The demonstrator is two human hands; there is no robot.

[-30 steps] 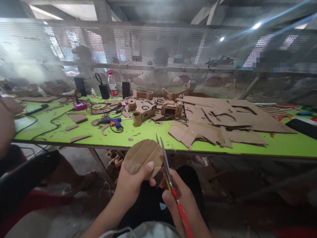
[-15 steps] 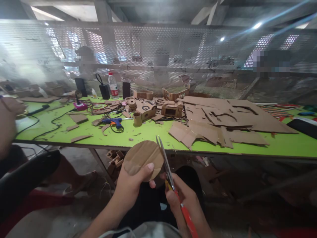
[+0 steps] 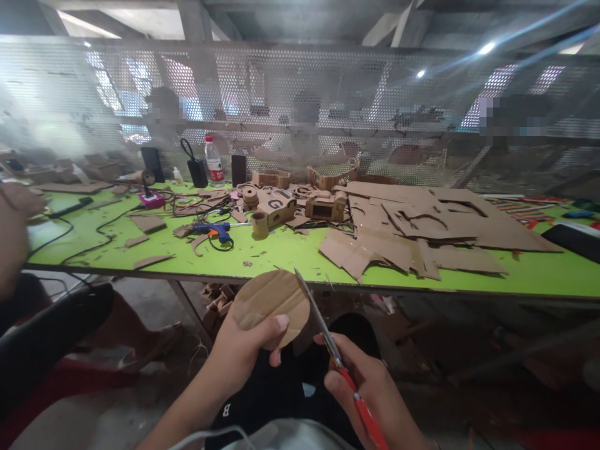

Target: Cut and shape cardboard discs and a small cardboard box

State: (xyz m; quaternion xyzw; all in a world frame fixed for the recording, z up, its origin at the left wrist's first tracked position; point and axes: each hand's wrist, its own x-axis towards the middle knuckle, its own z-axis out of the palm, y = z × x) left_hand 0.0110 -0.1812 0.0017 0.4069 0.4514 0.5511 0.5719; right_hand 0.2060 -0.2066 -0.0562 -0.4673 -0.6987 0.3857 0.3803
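Note:
A round cardboard disc [image 3: 269, 300] is pinched in my left hand [image 3: 246, 347], thumb on its face and fingers behind. My right hand [image 3: 363, 381] is wrapped round the red handles of a pair of scissors [image 3: 323, 325]. The scissor blades look closed together and point up and to the left, alongside the disc's right edge; whether they touch it I cannot tell. Both hands are above my lap, in front of the table edge.
On the green table [image 3: 117, 253] lie a blue glue gun [image 3: 218, 231], cardboard sheets [image 3: 450, 219], cut cardboard parts [image 3: 325, 206] and scraps. A water bottle [image 3: 214, 164] stands behind, before a perforated metal screen [image 3: 262, 87]. A co-worker's arm [image 3: 14, 231] is at the left.
The scissor blades have come together, and my right hand has moved a little right and down with them. The disc has dropped slightly in my left hand.

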